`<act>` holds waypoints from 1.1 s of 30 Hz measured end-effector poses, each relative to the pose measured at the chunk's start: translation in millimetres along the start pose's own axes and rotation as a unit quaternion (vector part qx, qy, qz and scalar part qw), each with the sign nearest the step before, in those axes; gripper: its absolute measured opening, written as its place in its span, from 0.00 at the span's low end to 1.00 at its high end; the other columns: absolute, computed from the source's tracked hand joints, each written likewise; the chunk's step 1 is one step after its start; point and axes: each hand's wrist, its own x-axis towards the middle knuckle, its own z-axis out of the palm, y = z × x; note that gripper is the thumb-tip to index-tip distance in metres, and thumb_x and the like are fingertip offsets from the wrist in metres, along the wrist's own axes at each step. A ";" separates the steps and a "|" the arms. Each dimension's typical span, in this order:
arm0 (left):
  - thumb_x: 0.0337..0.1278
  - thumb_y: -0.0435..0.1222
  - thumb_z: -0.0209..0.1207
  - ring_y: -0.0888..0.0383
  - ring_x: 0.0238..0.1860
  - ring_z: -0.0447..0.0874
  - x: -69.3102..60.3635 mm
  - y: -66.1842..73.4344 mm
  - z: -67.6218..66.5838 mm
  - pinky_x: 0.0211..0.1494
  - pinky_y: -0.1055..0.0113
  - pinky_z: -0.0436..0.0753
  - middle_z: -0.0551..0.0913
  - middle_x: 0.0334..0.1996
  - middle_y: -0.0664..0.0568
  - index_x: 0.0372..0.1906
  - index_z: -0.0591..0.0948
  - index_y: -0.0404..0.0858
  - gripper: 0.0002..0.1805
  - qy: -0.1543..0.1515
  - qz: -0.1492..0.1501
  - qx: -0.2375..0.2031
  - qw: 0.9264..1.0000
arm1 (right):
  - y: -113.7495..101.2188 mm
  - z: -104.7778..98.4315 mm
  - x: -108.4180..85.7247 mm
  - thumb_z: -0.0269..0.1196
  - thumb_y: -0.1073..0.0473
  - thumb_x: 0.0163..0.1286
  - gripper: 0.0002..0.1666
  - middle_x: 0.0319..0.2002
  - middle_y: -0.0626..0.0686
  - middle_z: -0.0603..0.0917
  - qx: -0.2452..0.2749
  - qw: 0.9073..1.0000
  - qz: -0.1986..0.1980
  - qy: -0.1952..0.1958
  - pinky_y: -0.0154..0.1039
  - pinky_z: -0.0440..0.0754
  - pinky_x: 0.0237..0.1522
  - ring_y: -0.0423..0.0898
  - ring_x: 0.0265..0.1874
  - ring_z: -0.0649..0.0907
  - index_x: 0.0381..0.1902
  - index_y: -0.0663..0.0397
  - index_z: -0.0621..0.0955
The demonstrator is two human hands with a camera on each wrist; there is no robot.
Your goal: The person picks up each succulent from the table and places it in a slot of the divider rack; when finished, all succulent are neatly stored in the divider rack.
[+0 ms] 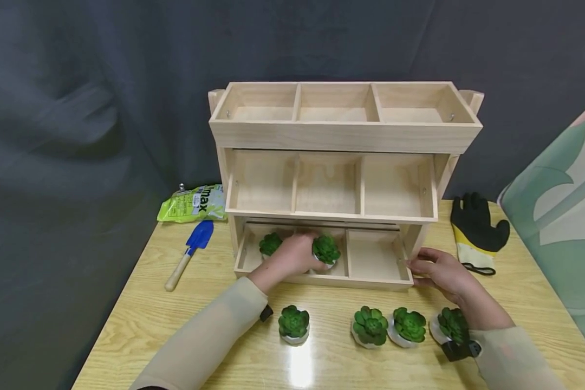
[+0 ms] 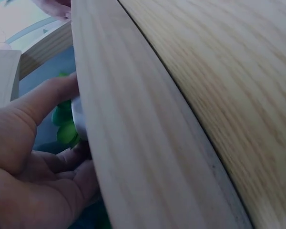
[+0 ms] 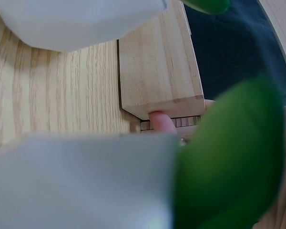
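My left hand (image 1: pixel 292 254) grips a small potted succulent (image 1: pixel 325 249) in the middle compartment of the bottom planter box (image 1: pixel 322 279). In the left wrist view, thumb and fingers close around its white pot (image 2: pixel 79 117), partly hidden behind the front board. Another succulent (image 1: pixel 270 244) sits in the left compartment, partly covered by that hand. At the box's right end, my right hand (image 1: pixel 441 273) rests its fingers against the end board; the right wrist view shows one fingertip (image 3: pixel 162 121) touching the wood. Several potted succulents, one of them this succulent (image 1: pixel 294 323), stand on the table in front.
Above rise the middle tier (image 1: pixel 331 215) and top tier (image 1: pixel 346 135) of the wooden stand. To the left lie a blue trowel (image 1: pixel 190 253) and a green bag (image 1: pixel 192 205). A black and yellow glove (image 1: pixel 478 230) lies at the right. One succulent (image 1: pixel 452 325) stands close under the right wrist.
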 end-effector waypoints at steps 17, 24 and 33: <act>0.57 0.48 0.79 0.45 0.63 0.87 2.9 2.6 7.5 0.67 0.50 0.87 0.86 0.63 0.42 0.75 0.74 0.37 0.44 -0.038 -0.029 -0.016 0.999 | 2.3 -0.7 1.4 0.56 0.53 0.86 0.44 0.77 0.77 0.62 0.000 1.000 -0.002 0.002 0.41 0.93 0.54 0.58 0.65 0.84 0.83 0.76 0.52; 0.55 0.49 0.80 0.45 0.65 0.86 -4.3 6.0 1.7 0.69 0.51 0.86 0.86 0.65 0.43 0.75 0.75 0.38 0.45 -0.020 -0.033 -0.018 0.999 | 0.8 -0.6 1.5 0.55 0.53 0.86 0.44 0.78 0.78 0.61 -0.002 1.000 -0.002 0.001 0.41 0.93 0.54 0.62 0.66 0.83 0.83 0.76 0.52; 0.49 0.55 0.81 0.43 0.72 0.79 -31.4 -1.6 -16.7 0.75 0.45 0.81 0.79 0.73 0.45 0.78 0.73 0.41 0.52 0.008 -0.042 -0.093 0.995 | 0.0 0.0 0.3 0.55 0.54 0.86 0.44 0.78 0.78 0.60 0.000 1.000 0.004 0.003 0.42 0.93 0.55 0.64 0.67 0.82 0.83 0.76 0.51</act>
